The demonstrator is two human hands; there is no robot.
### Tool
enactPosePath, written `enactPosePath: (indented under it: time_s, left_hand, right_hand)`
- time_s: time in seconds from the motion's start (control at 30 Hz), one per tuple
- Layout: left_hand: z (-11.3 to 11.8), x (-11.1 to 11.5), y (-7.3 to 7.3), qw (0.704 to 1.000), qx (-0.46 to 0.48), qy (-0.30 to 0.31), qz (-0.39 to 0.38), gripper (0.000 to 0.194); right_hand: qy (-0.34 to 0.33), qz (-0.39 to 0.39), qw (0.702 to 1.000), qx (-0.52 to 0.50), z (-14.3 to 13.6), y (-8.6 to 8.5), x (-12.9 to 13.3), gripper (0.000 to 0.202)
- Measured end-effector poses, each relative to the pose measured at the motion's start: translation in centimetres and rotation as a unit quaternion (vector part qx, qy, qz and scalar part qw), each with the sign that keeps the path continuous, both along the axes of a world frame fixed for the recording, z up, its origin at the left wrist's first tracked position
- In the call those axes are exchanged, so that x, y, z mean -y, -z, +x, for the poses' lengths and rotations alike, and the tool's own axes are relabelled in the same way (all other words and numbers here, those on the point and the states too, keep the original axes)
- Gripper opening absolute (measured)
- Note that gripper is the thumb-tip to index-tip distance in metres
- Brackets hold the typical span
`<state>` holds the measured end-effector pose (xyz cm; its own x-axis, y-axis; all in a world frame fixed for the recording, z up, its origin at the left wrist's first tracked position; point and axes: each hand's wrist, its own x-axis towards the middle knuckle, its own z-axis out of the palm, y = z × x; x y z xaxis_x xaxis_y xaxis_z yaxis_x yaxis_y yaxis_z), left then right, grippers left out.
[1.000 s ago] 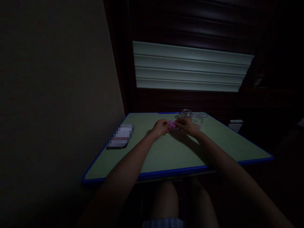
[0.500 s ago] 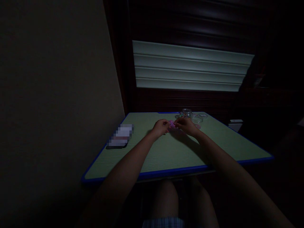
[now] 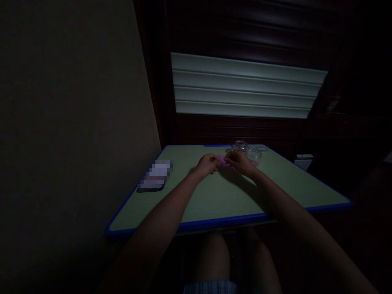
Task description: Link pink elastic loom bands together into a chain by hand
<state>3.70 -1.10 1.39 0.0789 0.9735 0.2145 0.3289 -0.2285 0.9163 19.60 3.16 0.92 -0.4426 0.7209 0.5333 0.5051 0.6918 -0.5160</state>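
Between my two hands is a small pink-purple item [image 3: 221, 160], too dark and small to name. My left hand [image 3: 208, 164] pinches its left side with bent fingers. From the right, my right hand [image 3: 239, 162] closes thumb and forefinger at its other side. Both hands are just above the table [image 3: 196, 204], toward its far half. Behind my right hand stands a clear jar [image 3: 240, 145] with small colourful pieces in it. A second clear container [image 3: 255, 154], with something pink low inside, is partly hidden by that hand.
A clear round lid [image 3: 262, 149] lies by the table's far right corner. On the left side rests a blurred, flat, phone-like object [image 3: 155, 176]. A wall [image 3: 79, 122] borders the table's left, and a dark slatted panel [image 3: 241, 130] stands behind it.
Both hands stay in nearly the same place, still at the pink-purple item. Only slight finger movement shows.
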Motion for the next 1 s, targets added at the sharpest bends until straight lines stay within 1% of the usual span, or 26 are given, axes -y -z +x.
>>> enactPosePath:
  time_s: [0.2, 0.33, 0.47, 0.6, 0.7, 1.0]
  left_hand:
    - [0.0, -0.3, -0.1, 1.0, -0.002, -0.008, -0.011, 0.019]
    - [0.0, -0.3, -0.1, 1.0, 0.006, -0.011, -0.016, 0.02]
    - [-0.1, -0.3, -0.4, 0.999, 0.037, -0.015, -0.021, 0.024]
    - [-0.2, -0.3, -0.6, 0.997, 0.074, -0.018, -0.021, 0.027]
    - [-0.2, -0.4, -0.6, 0.997, 0.07, -0.018, -0.02, 0.024]
    - [-0.1, -0.4, -0.5, 0.998, 0.064, -0.017, -0.02, 0.013]
  right_hand:
    - [0.03, 0.128, 0.988, 0.078, 0.0, -1.0, 1.9, 0.015]
    - [0.045, 0.179, 0.975, 0.124, -0.1, -1.6, 2.9, 0.017]
    - [0.07, 0.22, 0.959, 0.164, -0.1, -1.7, 3.2, 0.02]
    - [0.08, 0.234, 0.946, 0.208, -0.3, -1.8, 3.2, 0.021]
    - [0.082, 0.237, 0.942, 0.224, -0.3, -1.8, 3.3, 0.022]
    - [0.081, 0.22, 0.954, 0.186, -0.3, -1.7, 3.1, 0.023]
